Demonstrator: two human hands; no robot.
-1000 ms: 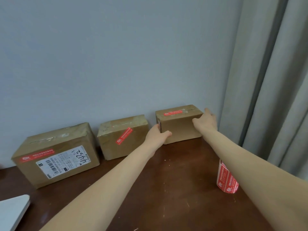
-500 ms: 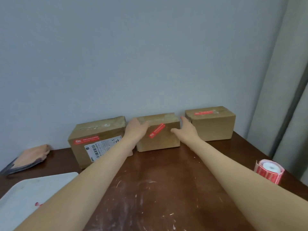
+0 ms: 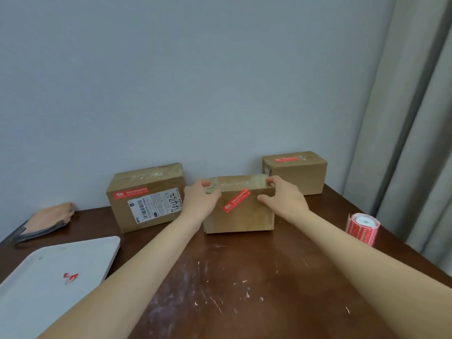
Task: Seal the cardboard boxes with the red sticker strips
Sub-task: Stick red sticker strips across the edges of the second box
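Note:
Three cardboard boxes stand on the dark wooden table (image 3: 244, 277). The middle box (image 3: 241, 216) carries a slanted red sticker strip (image 3: 236, 201) on its front. My left hand (image 3: 201, 200) grips its left end and my right hand (image 3: 285, 199) grips its right end, fingers over the top edge. The left box (image 3: 144, 199) has a white shipping label and a red strip on its front. The right box (image 3: 296, 172) stands by the wall with a red strip on top. A roll of red sticker strips (image 3: 363, 227) stands at the table's right edge.
A white tray (image 3: 56, 277) with small red scraps lies at the front left. A pink and grey cloth-like thing (image 3: 46, 220) lies at the far left. A grey curtain (image 3: 415, 118) hangs on the right, the wall right behind the boxes.
My hands left the right box, moved to the middle box and took hold of its ends. That box now stands nearer to me, out of the row. The view swung left.

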